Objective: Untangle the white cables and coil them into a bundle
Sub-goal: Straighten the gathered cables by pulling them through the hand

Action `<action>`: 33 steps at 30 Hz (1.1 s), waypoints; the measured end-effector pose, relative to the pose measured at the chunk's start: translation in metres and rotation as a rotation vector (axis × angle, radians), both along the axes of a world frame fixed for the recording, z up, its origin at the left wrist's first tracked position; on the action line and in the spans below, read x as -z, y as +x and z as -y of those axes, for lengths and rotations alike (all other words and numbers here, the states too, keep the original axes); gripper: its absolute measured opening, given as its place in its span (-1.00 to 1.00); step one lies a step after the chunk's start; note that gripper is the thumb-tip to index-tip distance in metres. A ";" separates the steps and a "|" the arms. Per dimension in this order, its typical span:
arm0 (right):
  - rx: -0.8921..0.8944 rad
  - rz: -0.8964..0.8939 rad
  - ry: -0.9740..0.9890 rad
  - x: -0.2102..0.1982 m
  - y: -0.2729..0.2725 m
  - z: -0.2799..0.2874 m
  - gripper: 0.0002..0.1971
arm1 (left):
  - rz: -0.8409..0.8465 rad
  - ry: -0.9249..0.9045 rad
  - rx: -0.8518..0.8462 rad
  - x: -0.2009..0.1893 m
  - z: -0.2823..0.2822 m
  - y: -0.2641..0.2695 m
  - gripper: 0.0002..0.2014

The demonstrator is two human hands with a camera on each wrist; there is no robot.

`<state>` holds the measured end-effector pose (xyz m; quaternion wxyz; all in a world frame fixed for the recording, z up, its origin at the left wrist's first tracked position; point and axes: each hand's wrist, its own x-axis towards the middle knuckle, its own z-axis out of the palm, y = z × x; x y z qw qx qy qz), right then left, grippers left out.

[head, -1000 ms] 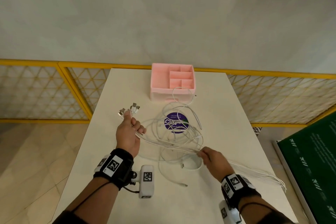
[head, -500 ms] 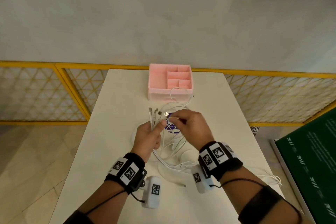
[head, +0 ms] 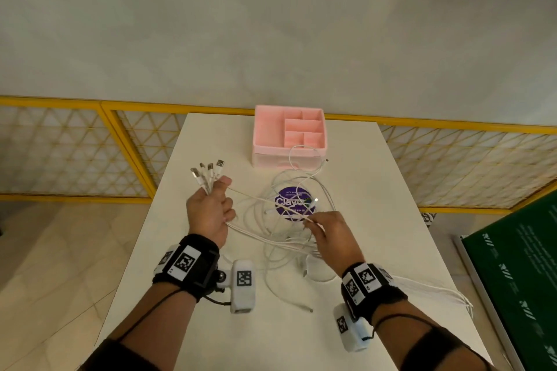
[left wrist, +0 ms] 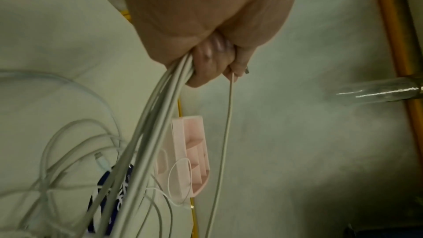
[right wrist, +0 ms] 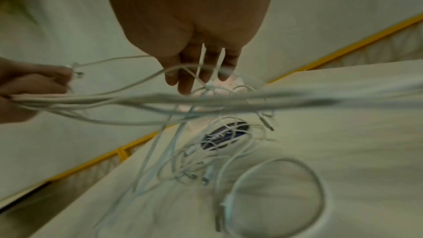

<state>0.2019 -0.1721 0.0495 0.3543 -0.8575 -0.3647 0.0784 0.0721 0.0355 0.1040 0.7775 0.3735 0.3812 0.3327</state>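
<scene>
Several white cables (head: 272, 239) lie tangled on the white table (head: 193, 253) and run up into both hands. My left hand (head: 223, 199) grips a bunch of them in a fist, with their USB plugs (head: 208, 173) fanned out above it. In the left wrist view the fingers (left wrist: 206, 64) are curled round the thick bunch (left wrist: 160, 115), and one thin strand (left wrist: 225, 133) hangs apart. To the right, my right hand (head: 310, 221) pinches a thin strand just over the tangle. The blurred right wrist view shows two strands running between its fingers (right wrist: 183, 82).
A pink divided organiser box (head: 289, 135) stands at the table's far edge, with a cable loop against its front. A purple round sticker (head: 291, 203) lies under the tangle. A white ring (head: 319, 271) sits near my right wrist. Cable ends (head: 446, 295) trail towards the table's right edge.
Half a second ago both hands met at the plugs. My right hand has since drawn back to the right and nearer, along a strand, and my left hand has moved left with the plugs.
</scene>
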 end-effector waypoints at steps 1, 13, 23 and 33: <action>0.026 0.030 -0.021 0.004 0.005 0.005 -0.83 | -0.005 0.013 0.001 0.001 -0.001 0.000 -0.86; 0.192 -0.715 0.767 -0.090 0.037 -0.036 -0.90 | -0.084 0.029 0.046 0.019 0.008 -0.003 -0.92; 0.274 -0.947 0.833 -0.122 0.035 -0.055 -0.80 | -0.136 0.030 0.044 0.032 0.007 -0.010 -0.95; 0.378 -0.927 0.086 -0.092 0.032 -0.029 -0.84 | -0.131 0.044 0.051 0.033 0.011 -0.009 -0.96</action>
